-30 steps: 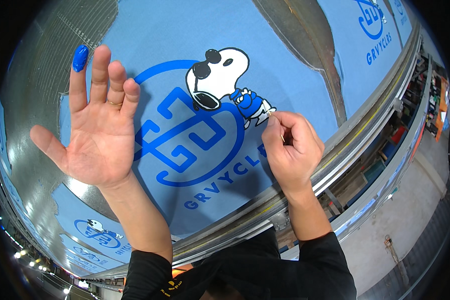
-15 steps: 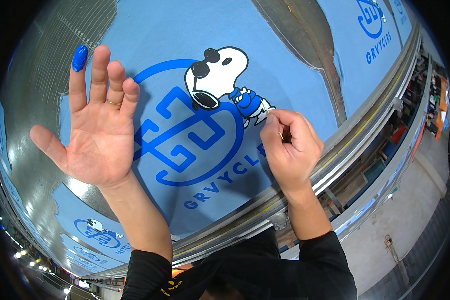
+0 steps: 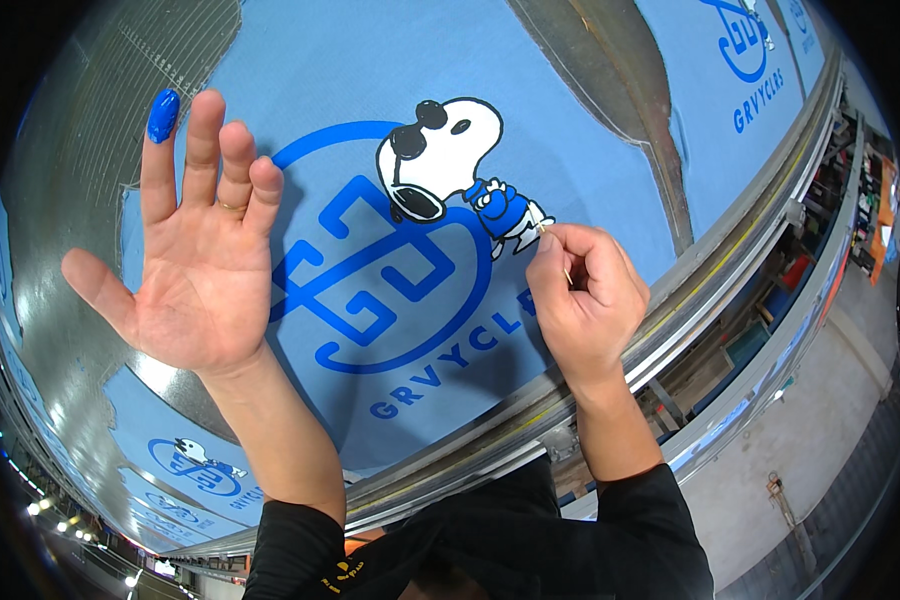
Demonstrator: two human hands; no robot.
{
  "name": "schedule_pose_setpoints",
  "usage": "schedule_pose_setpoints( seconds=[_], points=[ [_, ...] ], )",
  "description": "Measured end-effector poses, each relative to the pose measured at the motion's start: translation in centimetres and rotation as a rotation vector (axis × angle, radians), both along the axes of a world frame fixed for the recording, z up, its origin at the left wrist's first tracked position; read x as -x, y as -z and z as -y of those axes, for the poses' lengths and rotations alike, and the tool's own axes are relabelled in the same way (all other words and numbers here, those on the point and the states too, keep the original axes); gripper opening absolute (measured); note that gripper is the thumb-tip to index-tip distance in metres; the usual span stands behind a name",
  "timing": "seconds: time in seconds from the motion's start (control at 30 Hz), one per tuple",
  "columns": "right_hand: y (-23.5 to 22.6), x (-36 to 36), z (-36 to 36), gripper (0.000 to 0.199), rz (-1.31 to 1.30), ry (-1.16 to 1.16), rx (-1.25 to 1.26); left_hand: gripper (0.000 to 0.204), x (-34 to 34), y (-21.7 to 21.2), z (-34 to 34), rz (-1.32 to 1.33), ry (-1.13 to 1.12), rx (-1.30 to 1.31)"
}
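Observation:
My left hand (image 3: 202,285) is held palm up above the table with its fingers spread. A blob of wet-looking blue paint (image 3: 163,117) covers the tip of its index finger, and a thin ring circles another finger. In my right hand (image 3: 595,305) a thin wooden toothpick (image 3: 568,276) is pinched between thumb and fingers. Its tip is at the feet of a printed cartoon dog (image 3: 475,135) with black sunglasses and a blue top; whether it touches the print I cannot tell. The dog lies beside a round blue emblem (image 3: 410,275) on a light-blue fabric piece (image 3: 315,60).
More printed light-blue fabric pieces (image 3: 690,40) lie on the shiny grey table (image 3: 80,140) around this one. A metal rail (image 3: 710,270) runs along the near edge. Shelves with assorted items (image 3: 770,300) stand below it at the right, above a pale floor (image 3: 800,420).
The view has shifted very slightly. My right hand still pinches the toothpick at the dog's feet, and my left hand remains spread in the same pose.

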State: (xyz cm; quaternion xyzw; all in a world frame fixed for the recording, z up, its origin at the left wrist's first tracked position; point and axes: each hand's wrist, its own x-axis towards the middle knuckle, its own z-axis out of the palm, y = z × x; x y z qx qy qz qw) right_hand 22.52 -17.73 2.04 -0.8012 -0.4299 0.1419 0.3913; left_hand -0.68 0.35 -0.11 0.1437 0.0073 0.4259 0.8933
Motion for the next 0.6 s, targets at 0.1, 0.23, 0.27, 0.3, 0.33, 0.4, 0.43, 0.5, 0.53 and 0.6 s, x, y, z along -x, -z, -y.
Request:
schedule_pose_setpoints(
  seconds=[0.1, 0.23, 0.27, 0.3, 0.33, 0.4, 0.43, 0.5, 0.53, 0.6],
  points=[
    [0.10, -0.06, 0.11, 0.009, -0.002, 0.003, -0.002, 0.092, -0.01, 0.05, -0.04, 0.000, 0.003, -0.006],
    [0.30, -0.02, 0.14, 0.009, -0.020, 0.005, -0.023, 0.092, -0.08, -0.19, 0.04, -0.003, 0.000, 0.011],
    [0.33, -0.04, 0.11, 0.009, -0.012, -0.006, -0.034, 0.092, -0.08, -0.18, 0.03, -0.004, 0.001, 0.011],
    [0.33, -0.05, 0.14, 0.009, -0.013, -0.007, -0.030, 0.092, -0.08, -0.16, 0.02, -0.004, 0.002, 0.011],
    [0.31, -0.07, 0.18, 0.009, -0.013, -0.008, -0.026, 0.092, -0.08, -0.15, 0.02, -0.004, 0.002, 0.011],
    [0.27, -0.03, 0.19, 0.009, -0.017, -0.003, -0.021, 0.092, -0.08, -0.23, 0.04, -0.004, 0.001, 0.016],
    [0.27, 0.04, 0.17, 0.009, -0.022, 0.003, -0.019, 0.092, -0.08, -0.27, 0.05, -0.004, 0.001, 0.018],
    [0.27, 0.04, 0.21, 0.009, -0.022, 0.005, -0.014, 0.092, -0.08, -0.29, 0.09, -0.007, -0.004, 0.026],
    [0.24, -0.02, 0.23, 0.009, -0.017, 0.001, -0.011, 0.091, -0.08, -0.29, 0.11, -0.009, -0.007, 0.030],
    [0.17, -0.02, 0.18, 0.009, -0.014, -0.003, -0.010, 0.091, -0.06, -0.31, 0.08, -0.008, -0.004, 0.022]
  ],
)
